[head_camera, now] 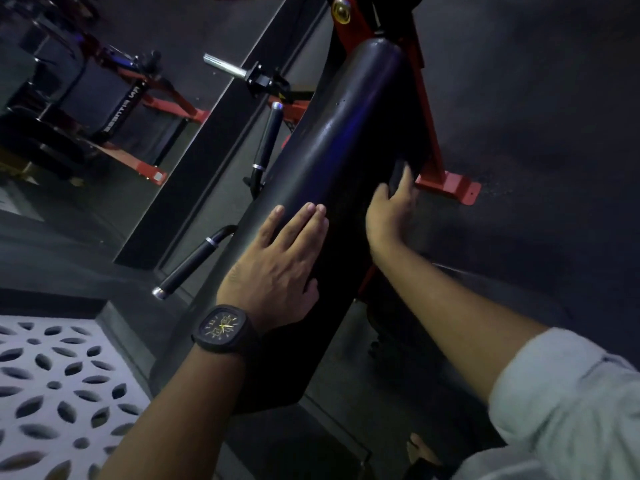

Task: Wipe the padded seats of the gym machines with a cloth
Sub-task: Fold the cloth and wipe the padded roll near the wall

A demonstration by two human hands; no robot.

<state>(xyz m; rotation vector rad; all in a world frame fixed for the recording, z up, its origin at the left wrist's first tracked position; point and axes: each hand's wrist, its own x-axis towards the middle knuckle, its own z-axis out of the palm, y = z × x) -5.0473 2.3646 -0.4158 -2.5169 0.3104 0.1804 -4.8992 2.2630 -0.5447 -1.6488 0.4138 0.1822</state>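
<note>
A long black padded seat [346, 126] of a red-framed gym machine runs from the bottom middle up to the top right. My left hand [277, 265], with a black watch on the wrist, lies flat on the pad's near part, fingers straight. My right hand [388, 213] is at the pad's right edge, blurred. Its fingers grip a small dark cloth [398, 173] against the side of the pad. Most of the cloth is hidden in the dim light.
A red frame foot [450, 187] sits on the dark floor right of the pad. Two black handles [266, 136] [194, 268] and a chrome peg [225, 67] stick out on the left. Another padded machine [97, 95] stands at far left. A white perforated panel [52, 393] fills the lower left.
</note>
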